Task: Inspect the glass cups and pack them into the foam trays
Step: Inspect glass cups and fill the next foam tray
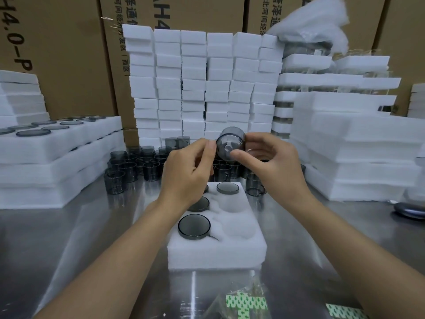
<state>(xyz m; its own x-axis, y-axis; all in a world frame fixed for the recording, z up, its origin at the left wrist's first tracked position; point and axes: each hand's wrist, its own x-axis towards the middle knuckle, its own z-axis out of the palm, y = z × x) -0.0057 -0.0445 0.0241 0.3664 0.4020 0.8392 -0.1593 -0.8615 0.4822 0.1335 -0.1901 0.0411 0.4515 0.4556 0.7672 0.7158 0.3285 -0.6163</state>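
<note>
Head view of a packing bench. Hidden or unclear: the left wrist covers part of the foam tray (217, 252), so its far-left pocket and the cup seated there show only as a sliver; the second packed cup (199, 204) is half covered by the same wrist; the loose cups (128, 165) behind the hands are partly screened and cannot be counted; the cartons (69, 54) at the back are cut off by the frame, their print only partly legible; a dark rounded object (409, 211) at the right edge is cropped and cannot be identified; green-and-white printed sheets (247, 303) under clear film lie at the bottom edge, cropped.

Hands: the held cup (230, 143), smoky grey glass, is raised between both hands above the far end of the tray, tilted on its side; the right hand (269, 162) grips it, thumb on the near face and fingers curled behind; the left hand (186, 168) has its fingers curled, thumb and forefinger tips at the cup's left edge, though actual contact cannot be told.

Tray on the steel table (80, 249): the near-left cup (194, 226) and the far-right cup (227, 188) sit mouth-down; two right-hand pockets stand bare; stacked foam blocks (202, 84) rise behind.
</note>
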